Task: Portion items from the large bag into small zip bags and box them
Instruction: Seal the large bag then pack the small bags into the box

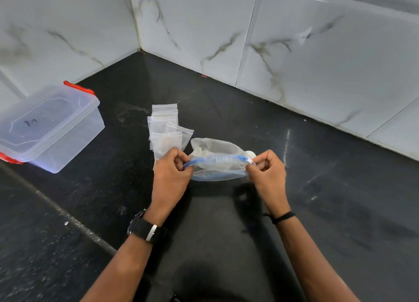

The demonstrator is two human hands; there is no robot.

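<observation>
A large clear bag [216,153] with a blue zip strip along its mouth is held just above the black counter, near its middle. My left hand [172,173] pinches the left end of the zip strip. My right hand [267,170] pinches the right end. Whitish contents show faintly through the plastic. A loose stack of several small clear zip bags [166,129] lies flat on the counter just behind my left hand. A clear plastic box [48,126] with a closed lid and red clips stands at the far left.
The black stone counter [226,97] fills a corner between two white marble-tiled walls [294,40]. A raised seam runs diagonally across the counter at the lower left. Bare counter surface lies to the right of the bag.
</observation>
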